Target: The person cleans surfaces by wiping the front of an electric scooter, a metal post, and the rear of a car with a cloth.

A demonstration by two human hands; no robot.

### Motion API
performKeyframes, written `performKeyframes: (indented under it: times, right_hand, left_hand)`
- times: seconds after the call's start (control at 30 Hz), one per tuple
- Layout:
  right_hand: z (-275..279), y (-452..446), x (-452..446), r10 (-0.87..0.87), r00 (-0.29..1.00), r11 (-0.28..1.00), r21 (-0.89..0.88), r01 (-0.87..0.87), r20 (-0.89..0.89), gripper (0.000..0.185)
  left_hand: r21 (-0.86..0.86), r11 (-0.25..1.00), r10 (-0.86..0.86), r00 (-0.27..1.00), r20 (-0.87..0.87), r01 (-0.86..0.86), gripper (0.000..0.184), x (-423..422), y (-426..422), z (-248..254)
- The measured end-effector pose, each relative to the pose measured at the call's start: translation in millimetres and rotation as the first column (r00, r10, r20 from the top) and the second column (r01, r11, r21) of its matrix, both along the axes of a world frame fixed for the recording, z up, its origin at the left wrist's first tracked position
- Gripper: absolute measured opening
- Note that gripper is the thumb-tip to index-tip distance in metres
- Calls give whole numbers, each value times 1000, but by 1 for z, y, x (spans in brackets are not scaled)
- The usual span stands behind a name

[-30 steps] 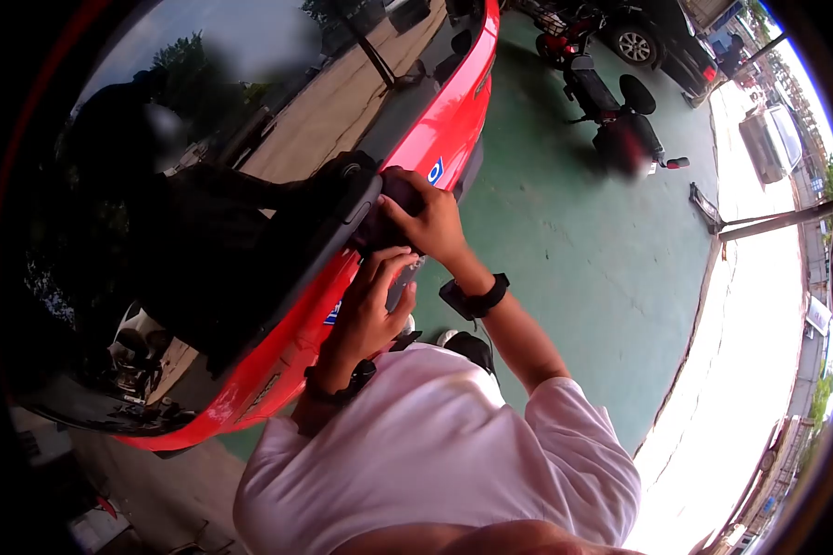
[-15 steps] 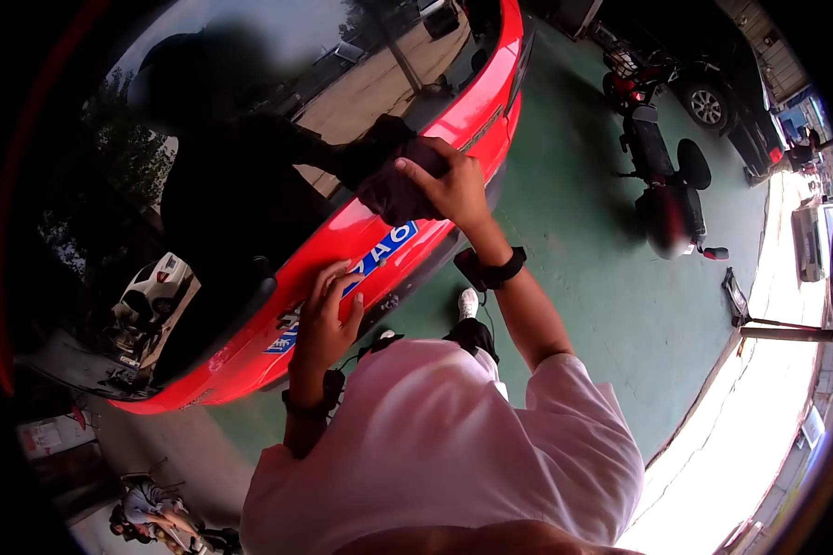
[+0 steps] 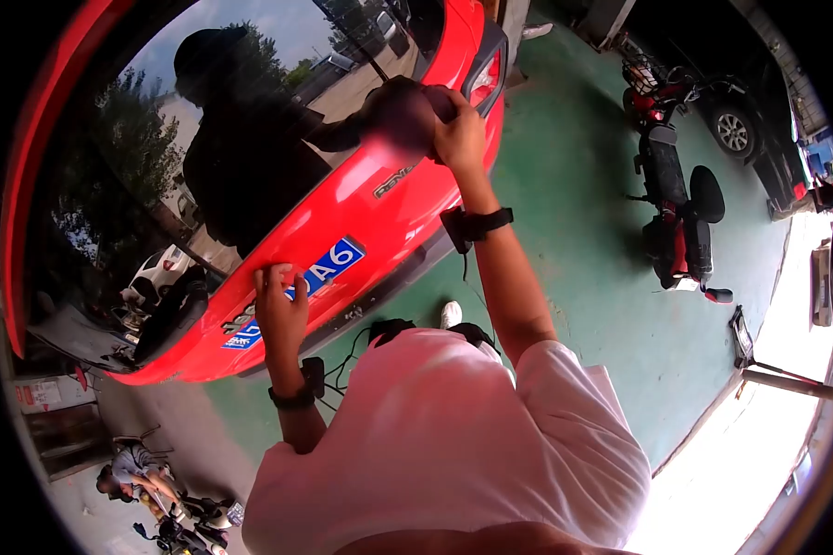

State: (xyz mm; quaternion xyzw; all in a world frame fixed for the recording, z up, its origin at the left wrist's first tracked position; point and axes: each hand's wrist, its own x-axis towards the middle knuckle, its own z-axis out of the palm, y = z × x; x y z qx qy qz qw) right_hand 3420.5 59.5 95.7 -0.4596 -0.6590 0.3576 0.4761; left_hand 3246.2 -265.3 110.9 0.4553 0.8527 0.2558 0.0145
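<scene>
The red car's rear curves across the upper left, with a dark glossy rear window and a blue licence plate on it. My right hand grips a dark cloth, blurred in part, against the bodywork by the window's lower edge, above the raised lettering. Over the left part of the plate is my left hand, fingers bent and a little apart, holding nothing; whether its fingertips touch the car I cannot tell. Both wrists wear dark bands.
A scooter stands on the green floor at the right, near a dark car. A metal stand is at the far right. At the lower left, another person sits beside a two-wheeler.
My right hand has moved up and right along the car with the cloth. My left hand has come away to the lower left, off the window's edge, and the plate has come into view.
</scene>
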Motion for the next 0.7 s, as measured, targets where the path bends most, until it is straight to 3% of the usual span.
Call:
performKeyframes:
  times: [0.07, 0.17, 0.23, 0.27, 0.33, 0.47, 0.57, 0.6, 0.67, 0.7]
  right_hand:
    - [4, -20, 0, 47, 998, 998, -52, -44, 47, 50]
    - [-8, -47, -8, 77, 995, 997, -4, -77, 67, 48]
    - [-2, -49, -4, 57, 996, 998, 2, -57, 74, 48]
    - [6, -41, 1, 120, 984, 993, 7, -122, 134, 49]
    - [9, -21, 7, 174, 965, 984, 6, -179, 195, 49]
    - [14, 22, 13, 99, 966, 978, 157, -139, 237, 50]
    - [17, 71, 7, -86, 994, 940, 337, 56, 75, 44]
    - [20, 86, 10, -87, 993, 937, 345, 56, 74, 44]
    - [25, 112, 15, -51, 997, 939, 342, 28, 58, 44]
    - [24, 130, 20, -58, 996, 938, 346, 30, 72, 44]
  left_hand:
    - [43, 998, -49, 998, -26, 51, 26, 5, 14, -1]
    - [18, 989, -149, 981, 121, 148, 34, 23, 43, -4]
    - [-67, 971, -201, 938, 282, 228, 49, 46, 73, 3]
    - [-77, 967, -213, 936, 279, 243, 49, 57, 88, 1]
    - [100, 922, -383, 843, 378, 374, 67, 77, 115, -8]
    - [240, 880, -472, 695, 542, 410, 79, 100, 169, -44]
    - [393, 850, -522, 465, 715, 351, 82, 114, 215, -91]
    - [400, 847, -528, 464, 711, 351, 82, 125, 228, -90]
    - [275, 873, -477, 590, 652, 402, 83, 142, 253, -85]
    - [325, 848, -529, 632, 566, 418, 83, 145, 272, -98]
